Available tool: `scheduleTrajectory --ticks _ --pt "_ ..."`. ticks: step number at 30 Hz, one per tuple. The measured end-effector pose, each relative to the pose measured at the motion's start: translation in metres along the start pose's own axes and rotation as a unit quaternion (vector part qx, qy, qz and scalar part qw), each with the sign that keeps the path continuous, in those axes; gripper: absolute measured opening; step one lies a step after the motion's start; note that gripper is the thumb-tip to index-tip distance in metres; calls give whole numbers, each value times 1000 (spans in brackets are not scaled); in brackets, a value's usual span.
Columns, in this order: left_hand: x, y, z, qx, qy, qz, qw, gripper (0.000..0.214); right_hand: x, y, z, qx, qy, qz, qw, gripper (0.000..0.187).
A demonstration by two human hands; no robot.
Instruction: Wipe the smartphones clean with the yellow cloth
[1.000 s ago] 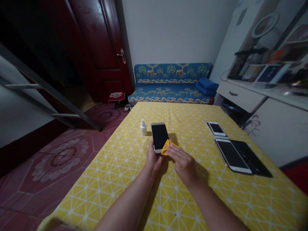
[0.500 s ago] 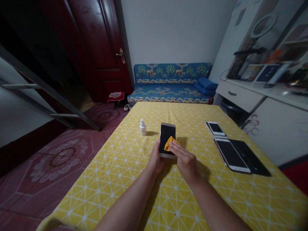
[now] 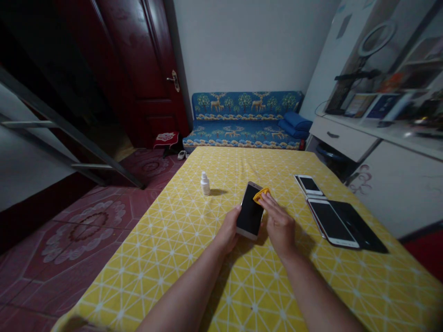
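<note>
My left hand (image 3: 229, 229) grips a gold-framed smartphone (image 3: 249, 214) by its lower left side, the thumb along the edge. The phone's dark screen faces up, and its top leans to the right. Under the fingertips of my right hand (image 3: 281, 226) is a folded yellow cloth (image 3: 260, 195), pressed at the upper right edge of the screen. Part of the cloth is hidden by those fingers. A small white bottle (image 3: 205, 184) stands upright to the left of the phone.
Several phones lie at the table's right side, among them a small white phone (image 3: 310, 183) and a larger white phone (image 3: 332, 223) beside a black flat panel (image 3: 362, 228). A yellow patterned tablecloth (image 3: 166, 249) covers the table. Behind it is a blue sofa (image 3: 238, 129).
The phone has shifted slightly right and nearer to me, and its top has turned to the right. The cloth has moved from the screen's lower middle to its upper right edge.
</note>
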State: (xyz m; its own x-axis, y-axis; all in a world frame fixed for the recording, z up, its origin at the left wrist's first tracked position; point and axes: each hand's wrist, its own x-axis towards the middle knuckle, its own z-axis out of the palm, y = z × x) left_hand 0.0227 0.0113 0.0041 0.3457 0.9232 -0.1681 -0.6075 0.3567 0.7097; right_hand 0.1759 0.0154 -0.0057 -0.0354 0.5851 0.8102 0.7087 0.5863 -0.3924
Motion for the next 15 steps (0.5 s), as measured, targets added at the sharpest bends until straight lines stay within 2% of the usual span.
scheduleTrajectory --ticks 7,12,15 --pt "-2 -2 2 1 4 -15 1000 49 0 -5 -1 -33 5 -14 999 58" --pt "1 -8 -2 12 9 23 1000 39 -1 -19 3 -3 -22 -53 998 57" --pt "2 -11 -3 11 7 15 1000 33 1 -20 3 19 -25 -56 998 56"
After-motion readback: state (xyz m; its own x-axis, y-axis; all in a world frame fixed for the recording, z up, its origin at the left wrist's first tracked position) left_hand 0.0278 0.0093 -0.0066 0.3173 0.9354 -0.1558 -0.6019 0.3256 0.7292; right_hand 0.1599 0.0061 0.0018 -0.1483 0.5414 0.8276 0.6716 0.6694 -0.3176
